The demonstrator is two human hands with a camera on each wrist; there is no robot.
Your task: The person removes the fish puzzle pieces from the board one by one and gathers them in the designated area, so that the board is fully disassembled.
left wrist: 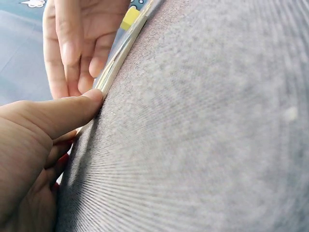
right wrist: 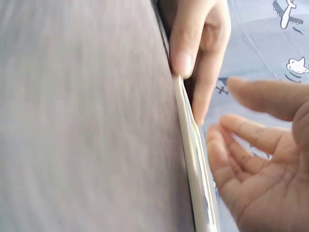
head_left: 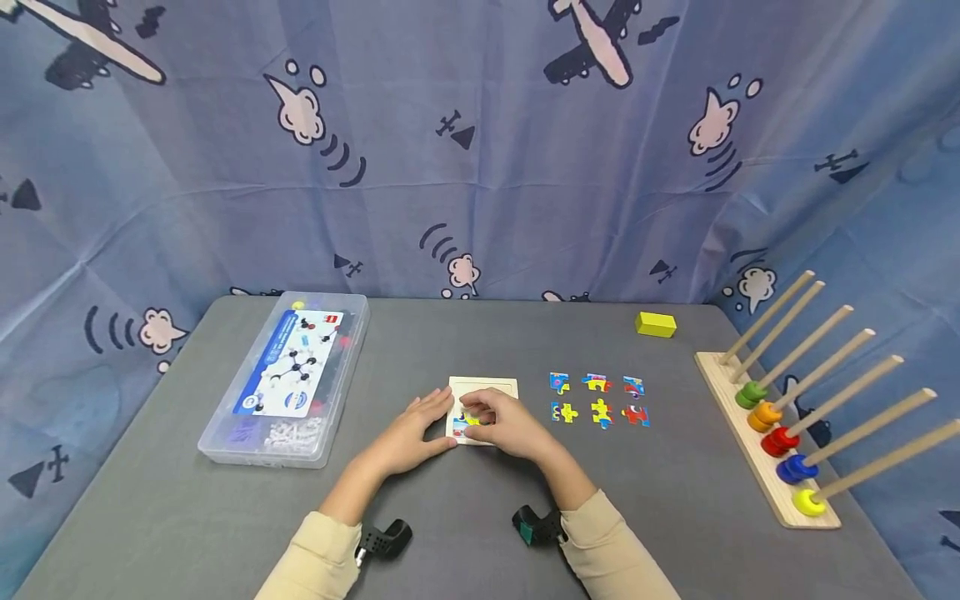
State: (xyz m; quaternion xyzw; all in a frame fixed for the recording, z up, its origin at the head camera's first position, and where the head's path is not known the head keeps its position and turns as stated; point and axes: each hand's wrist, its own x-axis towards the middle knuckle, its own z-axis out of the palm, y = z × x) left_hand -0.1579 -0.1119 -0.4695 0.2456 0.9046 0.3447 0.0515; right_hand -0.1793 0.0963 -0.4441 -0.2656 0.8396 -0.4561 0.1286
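Observation:
A small light-wood puzzle tray (head_left: 487,382) lies on the grey table, with colourful jigsaw pieces (head_left: 460,426) in its lower left part. Along the tray's left side my left hand (head_left: 405,437) holds the edge, its thumb against the front corner and its fingers at the left rim. My right hand (head_left: 510,425) hovers over the tray's right half with bent fingers. In the right wrist view its thumb and fingers stand apart, and no piece shows between them. Right of the tray, several loose jigsaw pieces (head_left: 602,412) lie in two rows.
At the left lies a clear plastic case (head_left: 348,383) with a molecule-model label. A yellow block (head_left: 656,325) sits near the back right. On the right edge stands a wooden peg rack (head_left: 750,433) with coloured rings. A patterned curtain (head_left: 480,217) hangs behind the table.

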